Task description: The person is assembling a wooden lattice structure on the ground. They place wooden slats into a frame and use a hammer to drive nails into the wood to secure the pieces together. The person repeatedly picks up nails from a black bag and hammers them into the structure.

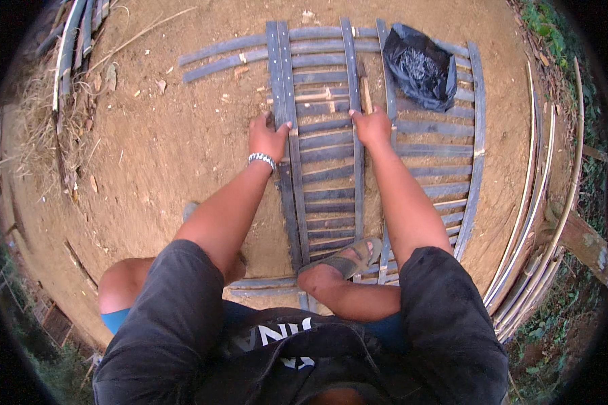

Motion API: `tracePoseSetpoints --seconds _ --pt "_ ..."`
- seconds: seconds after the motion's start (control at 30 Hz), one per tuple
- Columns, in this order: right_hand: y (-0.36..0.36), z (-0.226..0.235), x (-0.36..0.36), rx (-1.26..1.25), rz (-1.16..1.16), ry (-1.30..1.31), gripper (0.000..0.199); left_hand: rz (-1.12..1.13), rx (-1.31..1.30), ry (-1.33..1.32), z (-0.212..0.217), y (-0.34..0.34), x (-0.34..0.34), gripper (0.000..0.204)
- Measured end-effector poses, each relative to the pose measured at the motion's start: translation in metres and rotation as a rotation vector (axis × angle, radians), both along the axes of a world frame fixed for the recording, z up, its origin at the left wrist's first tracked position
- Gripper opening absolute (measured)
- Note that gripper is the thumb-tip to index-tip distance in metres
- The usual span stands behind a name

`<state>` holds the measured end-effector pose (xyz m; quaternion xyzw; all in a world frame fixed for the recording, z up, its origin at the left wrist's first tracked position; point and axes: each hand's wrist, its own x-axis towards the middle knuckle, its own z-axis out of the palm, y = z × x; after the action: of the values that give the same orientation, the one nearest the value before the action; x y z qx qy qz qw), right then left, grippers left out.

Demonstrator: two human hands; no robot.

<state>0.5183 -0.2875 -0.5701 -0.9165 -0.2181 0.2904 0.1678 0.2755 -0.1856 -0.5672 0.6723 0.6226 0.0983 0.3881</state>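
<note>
Left hand (267, 138): fingers pressed open on grey slatted bamboo panel (331, 196).
Right hand (373, 126): fingers closed around wooden-handled tool (365, 91).
Far right: crumpled black plastic bag (422, 65) lying on the panel.

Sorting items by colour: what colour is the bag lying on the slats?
Black, glossy plastic bag, seen clearly in the head view.
</note>
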Motion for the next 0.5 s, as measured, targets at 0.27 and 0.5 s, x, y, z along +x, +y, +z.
tracePoseSetpoints --seconds 0.27,0.5 --pt "-0.002 -0.019 0.002 0.071 0.023 -0.091 0.074 -0.012 -0.059 -0.072 -0.026 0.021 -0.004 0.066" --pt "-0.008 -0.030 0.010 0.106 -0.020 0.129 0.083 -0.021 -0.055 -0.039 -0.022 0.020 -0.006 0.066"
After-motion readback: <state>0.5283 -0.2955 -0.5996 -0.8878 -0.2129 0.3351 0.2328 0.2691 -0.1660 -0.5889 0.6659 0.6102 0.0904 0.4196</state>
